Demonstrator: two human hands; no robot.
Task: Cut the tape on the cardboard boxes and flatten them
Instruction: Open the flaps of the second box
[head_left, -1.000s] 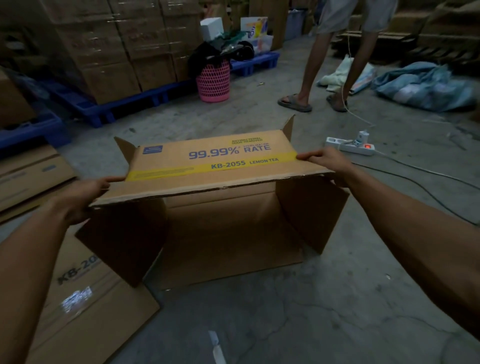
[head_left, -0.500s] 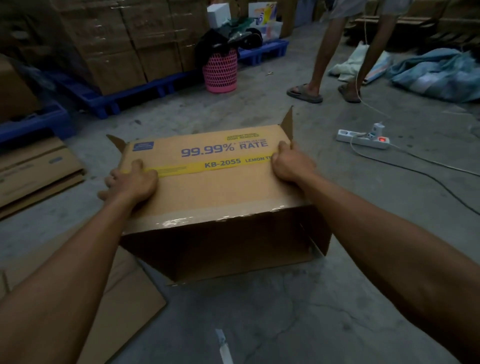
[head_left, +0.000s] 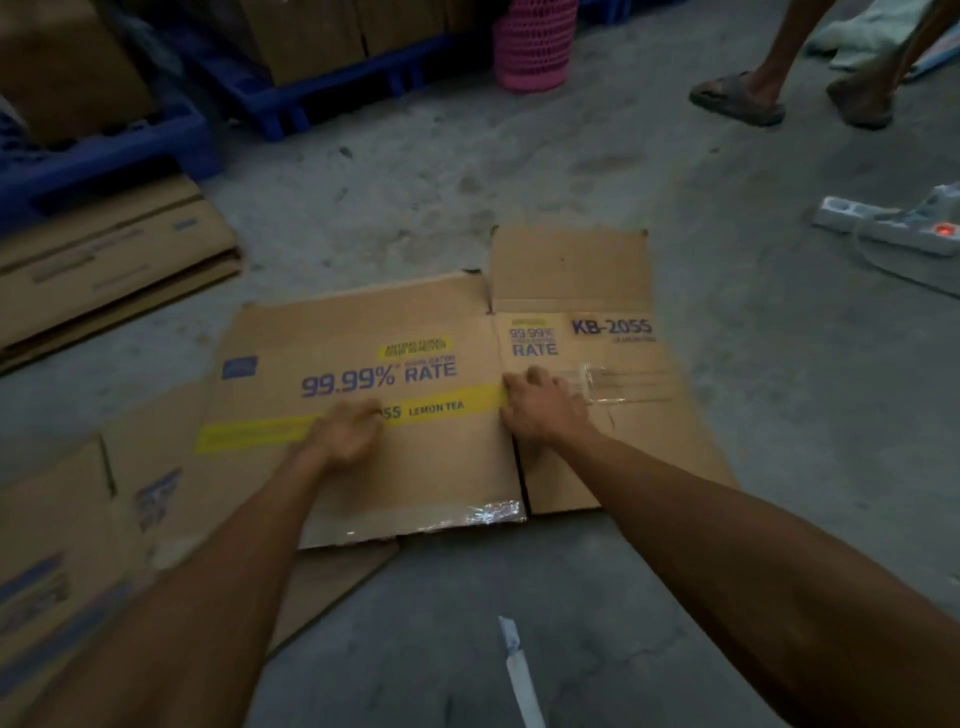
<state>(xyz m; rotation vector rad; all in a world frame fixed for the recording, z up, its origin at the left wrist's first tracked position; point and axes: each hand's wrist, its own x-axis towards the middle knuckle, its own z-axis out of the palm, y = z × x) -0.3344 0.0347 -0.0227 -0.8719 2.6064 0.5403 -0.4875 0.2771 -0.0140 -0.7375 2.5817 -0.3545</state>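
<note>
The brown cardboard box (head_left: 405, 467) with "99.99% RATE" print and a yellow stripe lies flat on the concrete floor in front of me. My left hand (head_left: 345, 434) presses down on the yellow stripe, fingers curled, holding nothing. My right hand (head_left: 540, 408) presses with spread fingers on the fold between the large panel and the side panel (head_left: 623, 447). Clear tape (head_left: 493, 512) still clings to the near edge, and more crinkled tape (head_left: 602, 384) sits right of my right hand.
Other flattened cartons (head_left: 78, 545) lie under and left of the box, and a stack (head_left: 104, 270) sits further left. Blue pallets (head_left: 332, 93) with boxes and a pink basket (head_left: 535, 47) stand behind. A person's sandalled feet (head_left: 737, 101) and a power strip (head_left: 904, 228) are at right.
The box stood open and upright a second ago. I have pushed it down and it now lies flat, with both hands on top of it.
</note>
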